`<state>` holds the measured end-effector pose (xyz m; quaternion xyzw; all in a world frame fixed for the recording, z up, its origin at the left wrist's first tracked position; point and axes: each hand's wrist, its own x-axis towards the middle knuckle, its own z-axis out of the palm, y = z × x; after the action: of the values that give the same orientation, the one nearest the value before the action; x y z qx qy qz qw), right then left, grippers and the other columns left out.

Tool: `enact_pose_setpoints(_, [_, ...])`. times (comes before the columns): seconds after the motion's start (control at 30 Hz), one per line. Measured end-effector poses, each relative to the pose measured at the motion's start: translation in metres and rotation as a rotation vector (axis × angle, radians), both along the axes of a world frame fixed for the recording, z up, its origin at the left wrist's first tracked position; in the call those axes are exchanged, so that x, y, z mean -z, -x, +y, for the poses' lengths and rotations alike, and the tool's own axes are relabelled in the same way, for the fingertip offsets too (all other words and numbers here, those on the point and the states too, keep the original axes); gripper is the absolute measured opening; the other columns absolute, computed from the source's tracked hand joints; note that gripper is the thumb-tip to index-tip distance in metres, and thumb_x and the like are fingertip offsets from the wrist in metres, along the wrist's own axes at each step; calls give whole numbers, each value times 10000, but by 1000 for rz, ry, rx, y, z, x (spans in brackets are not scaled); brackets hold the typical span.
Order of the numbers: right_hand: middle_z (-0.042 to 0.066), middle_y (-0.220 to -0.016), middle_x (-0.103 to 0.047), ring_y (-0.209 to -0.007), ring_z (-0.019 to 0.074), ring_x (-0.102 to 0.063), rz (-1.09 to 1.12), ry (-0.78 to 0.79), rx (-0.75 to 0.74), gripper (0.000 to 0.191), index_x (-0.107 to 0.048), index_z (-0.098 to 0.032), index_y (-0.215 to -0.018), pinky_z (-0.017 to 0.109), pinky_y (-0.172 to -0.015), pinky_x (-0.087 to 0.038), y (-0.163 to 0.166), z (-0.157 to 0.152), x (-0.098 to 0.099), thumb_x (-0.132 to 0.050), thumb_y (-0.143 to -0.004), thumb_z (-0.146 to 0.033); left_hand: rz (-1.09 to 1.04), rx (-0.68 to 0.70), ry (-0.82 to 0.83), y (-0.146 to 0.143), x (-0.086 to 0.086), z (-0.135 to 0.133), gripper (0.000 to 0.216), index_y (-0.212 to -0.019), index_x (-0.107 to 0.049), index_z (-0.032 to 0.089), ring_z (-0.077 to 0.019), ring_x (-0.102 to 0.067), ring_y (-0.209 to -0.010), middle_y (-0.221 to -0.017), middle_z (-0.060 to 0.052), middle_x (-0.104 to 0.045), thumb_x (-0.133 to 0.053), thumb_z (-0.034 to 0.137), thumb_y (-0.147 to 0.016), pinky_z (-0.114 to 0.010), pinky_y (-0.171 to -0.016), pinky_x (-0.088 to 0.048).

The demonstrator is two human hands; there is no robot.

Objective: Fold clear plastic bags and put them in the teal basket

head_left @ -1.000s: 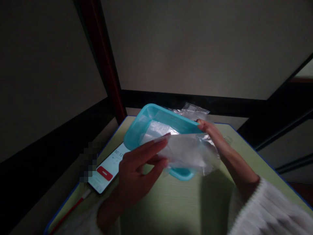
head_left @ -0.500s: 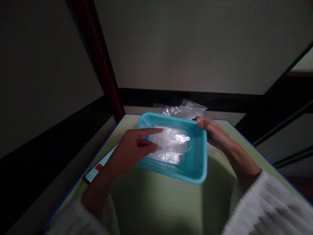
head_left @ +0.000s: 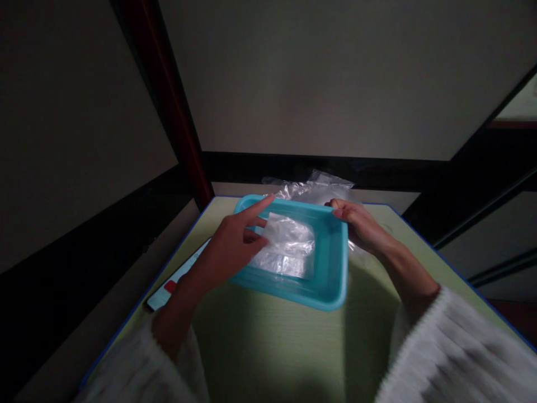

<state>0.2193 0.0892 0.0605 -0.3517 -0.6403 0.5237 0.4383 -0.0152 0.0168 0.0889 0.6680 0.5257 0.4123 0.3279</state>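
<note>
A light-blue rectangular plastic tray (head_left: 331, 299) is held up at a tilt above the table. My right hand (head_left: 356, 221) grips its far right corner, thumb on the rim and fingers curled behind. Crinkled clear plastic bags (head_left: 291, 240) lie inside the tray, bunched toward its left and middle. Over the tray's left side is my left hand (head_left: 235, 243), index finger stretched toward the far rim. Its thumb and other fingers are apart at the left edge of the bags; I see no clear pinch on them.
A phone (head_left: 178, 280) with a lit screen lies at the left edge of the pale green table (head_left: 277, 352), partly behind my left forearm. More clear plastic wrapping (head_left: 325, 187) sits at the table's back edge, beyond the tray. A wall panel (head_left: 310, 84) rises behind.
My left index finger has lifted toward the far rim, away from the thumb. The bags' right flap has drawn in leftward. The tray and my right hand have shifted slightly left.
</note>
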Motion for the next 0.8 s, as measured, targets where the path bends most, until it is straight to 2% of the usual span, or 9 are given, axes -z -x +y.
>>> enact_pose_setpoints(0.13, [-65,-508,-298,-453,83,-244,-3,-7,-9,293,-337,-214,-543,243,-432,-163,1,0,0,-568,-648,-361,-23,-57,28,-3,4,5,588,-1210,-520,188,-104,-641,-586,-833,0,-656,-611,27,-652,-162,-511,-483])
enact_pose_setpoints(0.3, [-64,-510,-299,-455,83,-245,-20,-14,-29,295,-331,-214,-548,242,-437,-163,1,-1,-1,-567,-655,-355,-16,-94,-11,-5,12,14,219,-829,-608,137,-125,-630,-605,-697,20,-628,-612,34,-635,-200,-551,-492])
enact_pose_setpoints(0.4, [-63,-518,-306,-460,84,-254,-24,-21,-35,287,-339,-212,-556,242,-442,-166,0,0,0,-561,-665,-357,-5,-88,-16,-7,15,17,108,-672,-597,133,-145,-638,-636,-692,4,-640,-598,33,-632,-243,-606,-503])
enact_pose_setpoints(0.53, [-63,-524,-313,-465,84,-261,-27,-26,-39,280,-340,-211,-561,244,-448,-168,0,1,1,-552,-672,-357,-67,-38,-14,-12,17,18,183,-585,-593,139,-167,-654,-757,-752,-21,-679,-508,-16,-633,-288,-715,-509])
enact_pose_setpoints(0.63, [-65,-519,-313,-464,84,-262,-31,-25,-38,276,-342,-211,-560,245,-448,-167,0,0,0,-551,-669,-356,-26,-37,-99,-15,16,18,237,-533,-600,146,-169,-623,-868,-849,-21,-676,-488,-57,-586,-288,-761,-490])
enact_pose_setpoints(0.7, [-66,-518,-313,-462,82,-260,-34,-25,-34,276,-344,-211,-559,245,-448,-167,1,-1,-1,-554,-662,-357,68,-67,-161,-16,16,17,250,-526,-625,153,-157,-601,-838,-886,-14,-653,-506,-64,-561,-275,-726,-481])
enact_pose_setpoints(0.8, [-67,-519,-316,-461,81,-265,-36,-23,-31,275,-349,-212,-557,245,-448,-173,2,-2,-2,-556,-650,-367,140,-121,-198,-17,15,17,259,-525,-647,158,-95,-541,-639,-846,2,-612,-520,-67,-549,-227,-605,-460])
